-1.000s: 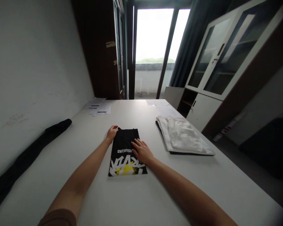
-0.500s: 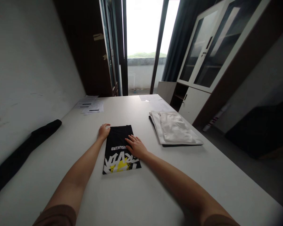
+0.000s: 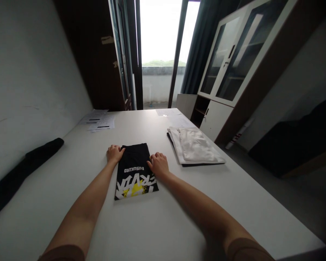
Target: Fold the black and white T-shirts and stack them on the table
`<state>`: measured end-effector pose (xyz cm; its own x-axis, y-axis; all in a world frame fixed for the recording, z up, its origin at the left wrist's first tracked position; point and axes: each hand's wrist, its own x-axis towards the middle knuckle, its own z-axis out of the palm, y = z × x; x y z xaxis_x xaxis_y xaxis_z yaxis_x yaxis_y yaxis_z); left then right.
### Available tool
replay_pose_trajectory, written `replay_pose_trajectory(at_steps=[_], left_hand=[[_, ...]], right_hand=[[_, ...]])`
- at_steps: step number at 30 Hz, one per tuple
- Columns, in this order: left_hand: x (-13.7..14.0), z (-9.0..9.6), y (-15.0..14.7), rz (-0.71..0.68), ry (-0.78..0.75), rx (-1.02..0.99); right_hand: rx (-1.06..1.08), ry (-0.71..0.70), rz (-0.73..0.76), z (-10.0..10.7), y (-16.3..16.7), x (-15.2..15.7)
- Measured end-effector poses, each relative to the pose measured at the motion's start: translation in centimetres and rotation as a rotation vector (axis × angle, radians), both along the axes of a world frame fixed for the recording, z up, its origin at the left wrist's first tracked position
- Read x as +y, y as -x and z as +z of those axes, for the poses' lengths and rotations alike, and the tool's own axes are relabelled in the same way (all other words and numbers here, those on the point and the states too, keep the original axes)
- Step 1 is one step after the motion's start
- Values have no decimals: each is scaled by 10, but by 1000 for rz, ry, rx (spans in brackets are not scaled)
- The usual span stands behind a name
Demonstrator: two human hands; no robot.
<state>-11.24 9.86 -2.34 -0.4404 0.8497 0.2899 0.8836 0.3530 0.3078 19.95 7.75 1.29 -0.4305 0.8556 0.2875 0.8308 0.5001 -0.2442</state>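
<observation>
A folded black T-shirt (image 3: 134, 159) lies flat on the white table (image 3: 136, 228), printed with white lettering and a yellow patch. My left hand (image 3: 115, 153) is at its far left corner, fingers curled and thumb against the fabric edge. On the right edge, my right hand (image 3: 159, 165) grips the cloth with bent fingers and thumb; a bit of yellow shows there. The undersides of both grips are hidden.
To the right sits a stack of folded white clothes (image 3: 197, 145) over something black. Papers (image 3: 101, 121) lie at the far left, more sheets (image 3: 170, 114) at the far right. A long black cloth item (image 3: 27, 163) runs along the left wall. Beyond the right edge stands a white cabinet (image 3: 217, 116).
My right hand has shifted from lying spread on the T-shirt to its right edge, fingers now bent. My left hand's fingers have moved outward, off the top of the shirt. The view has turned slightly right.
</observation>
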Motion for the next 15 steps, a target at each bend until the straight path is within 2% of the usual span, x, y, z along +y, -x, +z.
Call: replay_pose_trajectory(at_steps=[9,15], left_hand=[[-19,-7,-3,5,-51,15],[-32,-10,-7,-52,-33,59]], right_hand=[[-90,30,26,0,7,-9],[24,202,34,5,12,-17]])
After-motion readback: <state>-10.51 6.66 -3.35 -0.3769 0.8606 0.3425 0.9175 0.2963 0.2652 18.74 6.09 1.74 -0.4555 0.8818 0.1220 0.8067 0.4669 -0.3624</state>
